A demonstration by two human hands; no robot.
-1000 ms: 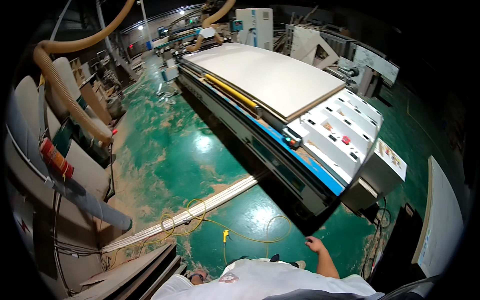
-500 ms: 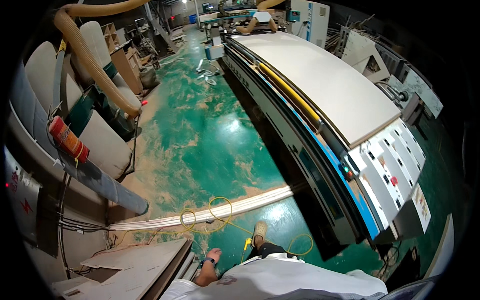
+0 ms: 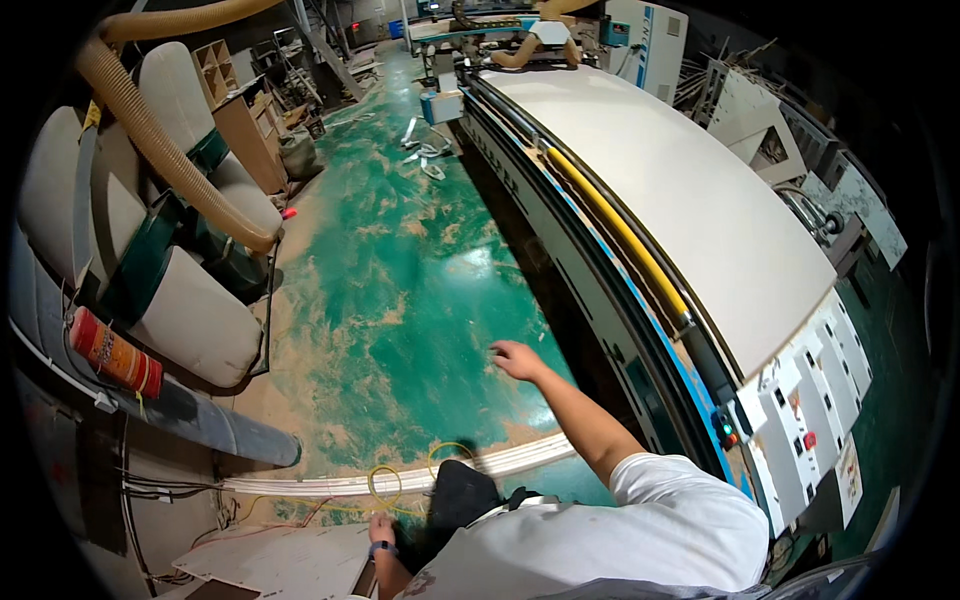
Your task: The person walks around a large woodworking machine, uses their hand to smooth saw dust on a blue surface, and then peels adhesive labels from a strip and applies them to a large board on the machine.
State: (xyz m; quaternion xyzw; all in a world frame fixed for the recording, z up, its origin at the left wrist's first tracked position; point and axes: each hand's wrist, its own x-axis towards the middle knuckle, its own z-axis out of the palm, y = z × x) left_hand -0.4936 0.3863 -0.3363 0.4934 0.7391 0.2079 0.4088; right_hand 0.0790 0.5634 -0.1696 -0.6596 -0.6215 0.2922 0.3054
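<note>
My right hand (image 3: 516, 360) is stretched forward over the green floor, beside the long machine. Its fingers are loosely bent and apart, and nothing is in them. Low in the view hangs my left hand (image 3: 381, 529), with a dark watch (image 3: 382, 547) on the wrist. Its fingers look loose and hold nothing that shows. Nearest to it are a pale board (image 3: 290, 552) and a yellow hose (image 3: 384, 488) looped on the floor. On the right stands the machine, with a large white panel (image 3: 660, 190) lying on its bed.
White strips (image 3: 520, 458) cross the dusty green floor (image 3: 410, 300) ahead of me. Along the left are a grey pipe (image 3: 230, 433), a red fire extinguisher (image 3: 115, 352) and a ribbed duct hose (image 3: 165, 150). A white strap (image 3: 424, 150) lies farther off, beside the machine.
My right hand and arm have come into view, reaching forward. My left hand has shifted left and lower. The machine and panel now sit farther right in view; a dark-clothed leg is raised forward.
</note>
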